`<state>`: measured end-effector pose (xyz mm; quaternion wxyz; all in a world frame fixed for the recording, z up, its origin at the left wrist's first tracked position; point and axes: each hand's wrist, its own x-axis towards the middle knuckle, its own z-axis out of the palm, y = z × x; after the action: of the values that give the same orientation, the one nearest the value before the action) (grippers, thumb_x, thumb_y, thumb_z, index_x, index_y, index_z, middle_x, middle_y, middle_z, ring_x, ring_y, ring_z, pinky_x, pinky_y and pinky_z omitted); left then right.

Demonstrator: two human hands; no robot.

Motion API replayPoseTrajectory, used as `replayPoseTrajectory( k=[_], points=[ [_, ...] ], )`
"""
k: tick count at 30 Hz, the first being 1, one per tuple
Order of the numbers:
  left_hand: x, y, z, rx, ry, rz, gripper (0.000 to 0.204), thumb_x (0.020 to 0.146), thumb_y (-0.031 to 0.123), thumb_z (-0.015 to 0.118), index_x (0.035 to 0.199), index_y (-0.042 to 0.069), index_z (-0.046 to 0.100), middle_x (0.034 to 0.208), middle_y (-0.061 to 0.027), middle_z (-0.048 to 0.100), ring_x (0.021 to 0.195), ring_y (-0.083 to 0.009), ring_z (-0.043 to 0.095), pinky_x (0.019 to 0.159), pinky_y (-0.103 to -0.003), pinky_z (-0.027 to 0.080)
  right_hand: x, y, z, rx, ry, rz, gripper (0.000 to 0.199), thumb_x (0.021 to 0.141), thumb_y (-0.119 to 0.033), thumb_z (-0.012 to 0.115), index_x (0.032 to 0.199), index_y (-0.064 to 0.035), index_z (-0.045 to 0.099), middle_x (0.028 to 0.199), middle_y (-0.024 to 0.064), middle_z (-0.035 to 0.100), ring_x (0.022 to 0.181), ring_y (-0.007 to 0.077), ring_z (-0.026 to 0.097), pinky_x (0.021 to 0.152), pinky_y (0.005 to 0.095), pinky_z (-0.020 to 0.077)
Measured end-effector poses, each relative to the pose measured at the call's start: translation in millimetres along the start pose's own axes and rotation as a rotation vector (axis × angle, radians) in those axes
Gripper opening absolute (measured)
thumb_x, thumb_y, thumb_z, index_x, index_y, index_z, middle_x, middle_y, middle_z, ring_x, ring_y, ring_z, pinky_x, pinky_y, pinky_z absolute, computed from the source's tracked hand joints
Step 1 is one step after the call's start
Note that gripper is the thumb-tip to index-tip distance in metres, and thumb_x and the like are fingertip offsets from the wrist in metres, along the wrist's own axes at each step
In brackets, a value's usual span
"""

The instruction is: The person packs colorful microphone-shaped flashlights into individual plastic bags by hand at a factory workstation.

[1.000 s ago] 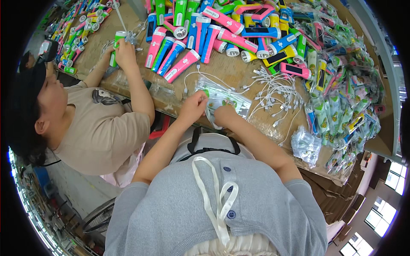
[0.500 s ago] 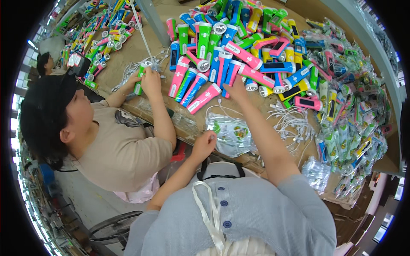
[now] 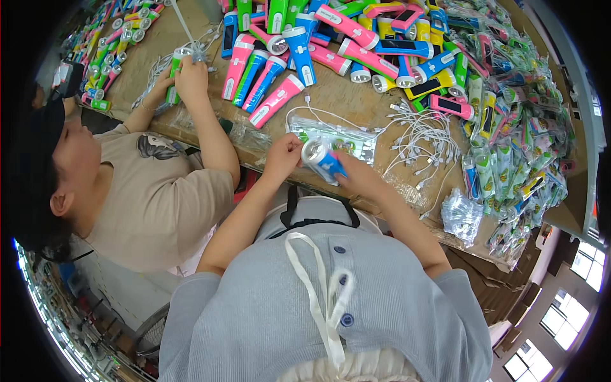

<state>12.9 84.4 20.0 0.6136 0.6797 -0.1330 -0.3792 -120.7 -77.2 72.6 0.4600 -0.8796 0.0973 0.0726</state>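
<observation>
In my right hand (image 3: 361, 178) is a blue flashlight (image 3: 332, 167) with a white head, held above the near table edge with its lens end toward my left hand. My left hand (image 3: 284, 156) is beside that lens end, its thumb and fingers pinched together; what they hold, if anything, I cannot make out. Just beyond both hands lies a clear plastic bag (image 3: 347, 139) with green print, and a white cable (image 3: 299, 109) loops around it. Pink, green and blue flashlights lie beyond, the nearest a pink flashlight (image 3: 277, 102).
Loose white cables (image 3: 414, 137) are heaped to the right. Bagged flashlights (image 3: 503, 153) fill the table's right side, with a stack of clear bags (image 3: 461, 215) near the edge. At my left, a co-worker (image 3: 159, 197) holds a green flashlight (image 3: 174, 73).
My right hand has come back from the flashlight pile toward me, bringing the blue flashlight. My left hand stays near the plastic bag. The whole view has shifted.
</observation>
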Motion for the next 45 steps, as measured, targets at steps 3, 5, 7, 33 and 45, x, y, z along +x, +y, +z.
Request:
replayPoseTrajectory(
  k=[3, 5, 7, 33, 45],
  points=[
    [3.9, 0.9, 3.9, 0.075, 0.005, 0.081, 0.009, 0.079, 0.008, 0.057, 0.075, 0.002, 0.052, 0.055, -0.0039, 0.052, 0.046, -0.0099, 0.050, 0.042, -0.025, 0.036, -0.5, 1.6, 2.3, -0.332, -0.140, 0.162, 0.052, 0.073, -0.017, 0.061, 0.116, 0.0002, 0.038, 0.099, 0.0228, 0.054, 0.092, 0.0357, 0.055, 0.080, 0.0389, 0.0456],
    [4.1, 9.7, 5.6, 0.303, 0.070, 0.282, 0.006, 0.079, 0.008, 0.057, 0.077, 0.004, 0.052, 0.056, -0.0060, 0.053, 0.050, -0.0113, 0.051, 0.045, -0.026, 0.036, 6.6, -3.1, -7.6, -0.403, -0.247, 0.150, 0.048, 0.072, -0.019, 0.061, 0.110, 0.0014, 0.040, 0.097, 0.0218, 0.057, 0.088, 0.0347, 0.058, 0.073, 0.0402, 0.0482],
    [-4.9, 30.9, 8.8, 0.372, 0.041, 0.282, 0.005, 0.079, 0.008, 0.056, 0.078, 0.004, 0.053, 0.057, -0.0074, 0.053, 0.052, -0.0133, 0.051, 0.047, -0.028, 0.037, 12.4, -10.0, -9.0, -0.497, -0.272, 0.195, 0.044, 0.072, -0.020, 0.061, 0.106, 0.0014, 0.042, 0.093, 0.0197, 0.059, 0.085, 0.0334, 0.060, 0.070, 0.0401, 0.0489],
    [-27.5, -1.5, 65.9, 1.099, -0.319, 0.787, 0.044, 0.058, 0.025, 0.072, 0.094, 0.009, 0.054, 0.093, -0.0107, 0.049, 0.089, -0.0279, 0.051, 0.076, -0.039, 0.040, -33.5, 49.3, -31.4, -0.629, -0.216, -0.427, 0.023, 0.071, -0.020, 0.064, 0.083, -0.0045, 0.053, 0.080, 0.0129, 0.054, 0.076, 0.0311, 0.053, 0.068, 0.0404, 0.0430],
    [-15.8, 14.5, 83.6, 1.262, -0.209, 0.758, 0.013, 0.067, 0.021, 0.062, 0.074, 0.010, 0.059, 0.084, -0.0055, 0.053, 0.086, -0.0235, 0.052, 0.074, -0.037, 0.039, -72.8, 60.8, -23.4, -0.271, 0.354, -0.084, 0.010, 0.076, -0.009, 0.060, 0.083, -0.0042, 0.055, 0.080, 0.0123, 0.054, 0.071, 0.0284, 0.056, 0.059, 0.0378, 0.0448]
  ],
)
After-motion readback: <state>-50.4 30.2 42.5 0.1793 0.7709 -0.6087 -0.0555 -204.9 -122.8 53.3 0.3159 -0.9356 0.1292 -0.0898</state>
